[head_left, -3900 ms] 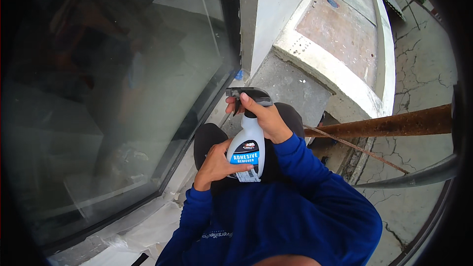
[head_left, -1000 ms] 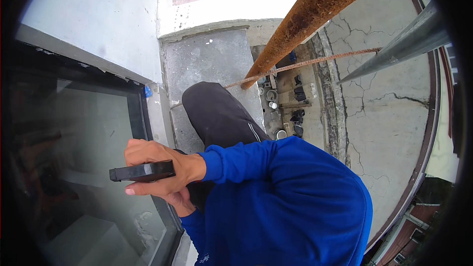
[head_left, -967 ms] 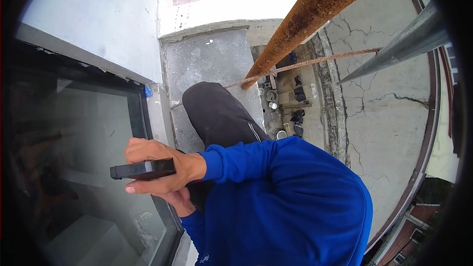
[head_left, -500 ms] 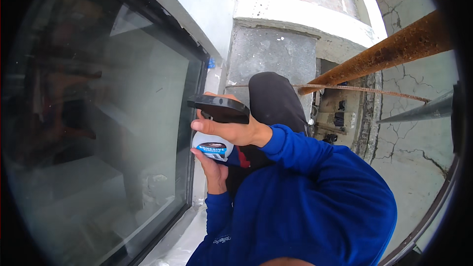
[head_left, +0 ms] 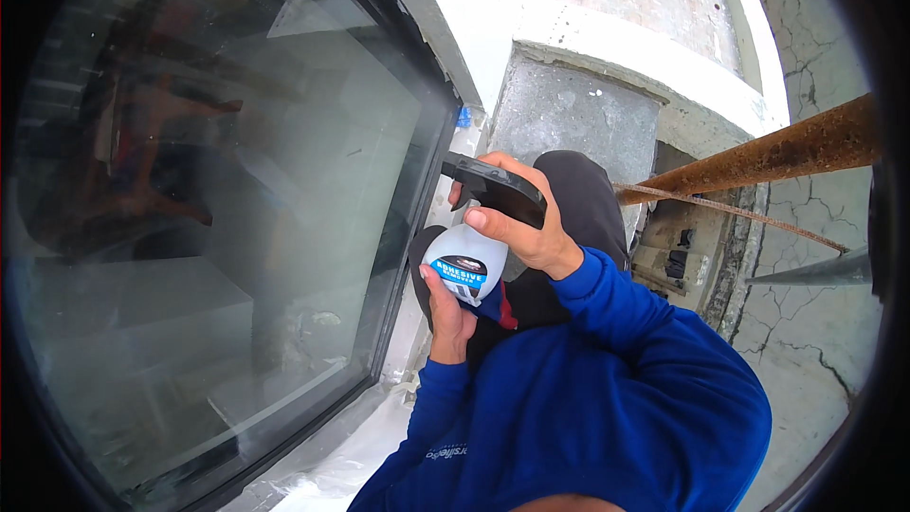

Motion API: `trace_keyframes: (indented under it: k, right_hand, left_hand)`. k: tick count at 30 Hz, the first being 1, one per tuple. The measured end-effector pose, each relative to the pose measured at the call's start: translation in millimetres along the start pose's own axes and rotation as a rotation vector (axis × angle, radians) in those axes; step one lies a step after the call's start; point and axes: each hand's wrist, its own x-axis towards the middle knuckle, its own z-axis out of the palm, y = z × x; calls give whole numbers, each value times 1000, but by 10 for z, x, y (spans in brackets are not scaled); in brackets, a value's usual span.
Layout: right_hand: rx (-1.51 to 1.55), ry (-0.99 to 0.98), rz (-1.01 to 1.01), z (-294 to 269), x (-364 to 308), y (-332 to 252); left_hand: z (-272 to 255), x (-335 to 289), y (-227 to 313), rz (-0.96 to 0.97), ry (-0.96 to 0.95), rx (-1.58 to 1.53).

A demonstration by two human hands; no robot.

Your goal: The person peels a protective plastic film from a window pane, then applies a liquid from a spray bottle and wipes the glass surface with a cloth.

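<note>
A white spray bottle [head_left: 463,256] with a blue and black label is held in front of my body, close to the window frame. My left hand [head_left: 448,318] wraps round the lower part of its body, thumb pressed against the label's side. My right hand [head_left: 531,228] grips the black trigger head [head_left: 507,192], thumb below it and fingers curled over the far side. Just behind the bottle, over my dark trousers, shows a bit of red and navy material [head_left: 504,308]; I cannot tell what it is.
A large dark-framed glass window [head_left: 284,228] fills the left side. Ahead is a grey concrete ledge [head_left: 578,114] beside a white wall. A rusty pole [head_left: 768,147], a thin rusty rod [head_left: 758,213] and a grey pipe [head_left: 825,270] cross the right, above cracked paving [head_left: 796,322].
The view has shifted, so window, ledge, hands and bottle sit farther right in the picture. More of the bottle shows below its trigger head. Both hands keep their hold.
</note>
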Motion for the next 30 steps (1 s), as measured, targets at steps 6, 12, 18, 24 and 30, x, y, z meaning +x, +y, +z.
trace_keyframes:
  k: [6,12,18,24,30]
  right_hand:
    - [-197,-65,-66,-128,22,125]
    - [-140,-22,-107,-13,23,76]
    - [-163,8,-60,-56,9,76]
    - [-58,77,29,-179,39,129]
    - [39,349,20,-190,133,285]
  left_hand:
    - [19,-13,-154,-44,35,22]
    - [-16,16,-108,-46,-10,19]
    - [100,-49,-91,5,42,-23]
    - [-83,23,-293,284,111,86]
    - [-6,9,-272,823,263,385]
